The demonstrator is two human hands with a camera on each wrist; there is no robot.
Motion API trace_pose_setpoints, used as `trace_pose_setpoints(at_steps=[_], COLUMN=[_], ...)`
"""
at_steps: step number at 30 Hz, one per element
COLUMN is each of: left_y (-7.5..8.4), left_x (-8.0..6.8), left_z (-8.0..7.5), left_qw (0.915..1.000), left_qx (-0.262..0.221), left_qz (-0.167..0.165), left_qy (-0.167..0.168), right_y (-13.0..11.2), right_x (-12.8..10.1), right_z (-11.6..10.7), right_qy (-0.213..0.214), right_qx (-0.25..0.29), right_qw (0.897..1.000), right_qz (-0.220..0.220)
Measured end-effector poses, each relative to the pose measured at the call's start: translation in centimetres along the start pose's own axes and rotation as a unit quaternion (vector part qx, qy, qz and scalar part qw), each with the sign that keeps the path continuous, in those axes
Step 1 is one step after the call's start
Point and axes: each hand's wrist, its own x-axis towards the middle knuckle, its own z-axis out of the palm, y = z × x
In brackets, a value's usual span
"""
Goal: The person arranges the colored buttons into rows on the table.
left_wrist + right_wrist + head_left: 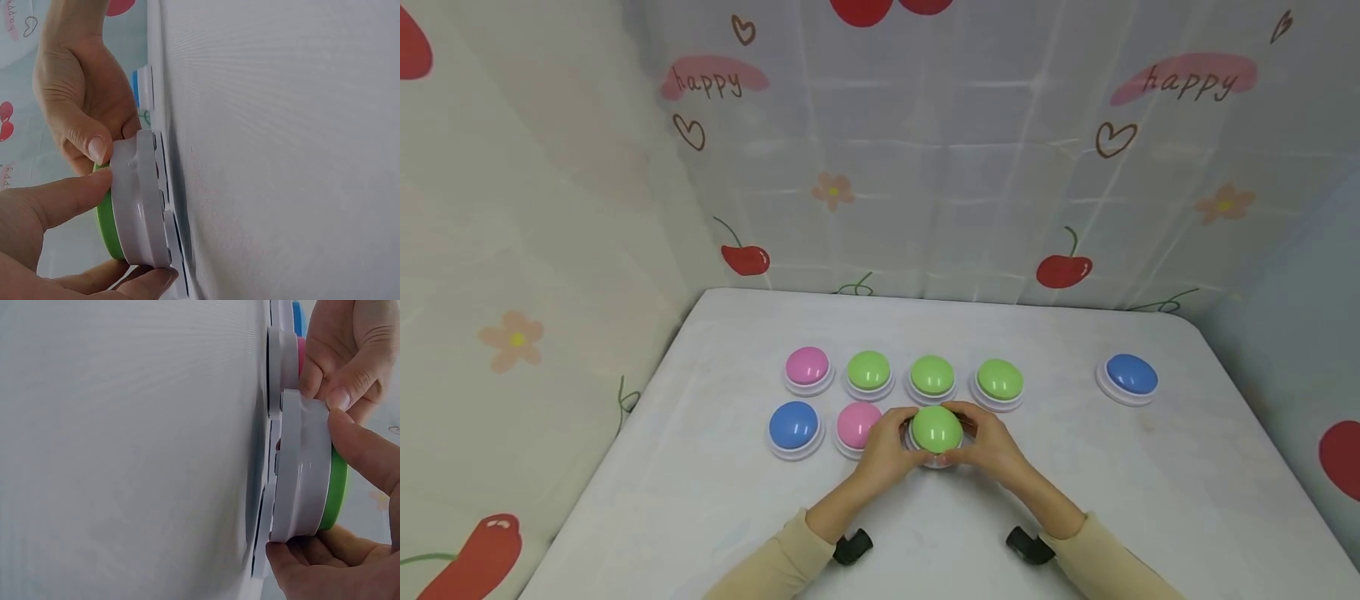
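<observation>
A green dome button (936, 428) on a white base sits in the front row on the white table (715, 500). Both hands grip it by the rim: my left hand (901, 439) from the left, my right hand (972, 439) from the right. In the left wrist view, my left thumb (69, 194) and the right hand's fingertips (94, 147) pinch the white base (140, 200). In the right wrist view, the right thumb (362, 450) lies on the base (303, 469), with the green dome (335, 490) behind. The base is at or just off the tabletop.
A pink button (857, 423) and a blue button (793, 426) lie left of the held one. Behind stand a pink button (807, 367) and three green buttons (932, 375). A lone blue button (1131, 375) sits at the far right. Patterned curtains wall the table.
</observation>
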Motion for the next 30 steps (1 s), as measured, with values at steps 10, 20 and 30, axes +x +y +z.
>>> trace_pose_setpoints(at_steps=[10,20,30], left_y=[-0.25,-0.32,-0.31], left_x=[0.12,0.19,0.07], left_z=[0.02,0.0,0.1], left_qw=[0.9997,0.9994,0.9992], left_qx=[-0.01,-0.003,0.015], left_qz=[-0.022,-0.031,-0.034], left_qy=[-0.01,-0.015,-0.018], right_y=[0.77,0.77,0.72], right_x=[0.38,0.45,0.32], right_z=[0.62,0.8,0.81], right_qy=[-0.002,0.0,-0.003], right_qx=[-0.011,-0.014,-0.019], right_qw=[1.0,1.0,1.0], right_qz=[-0.005,0.0,-0.007])
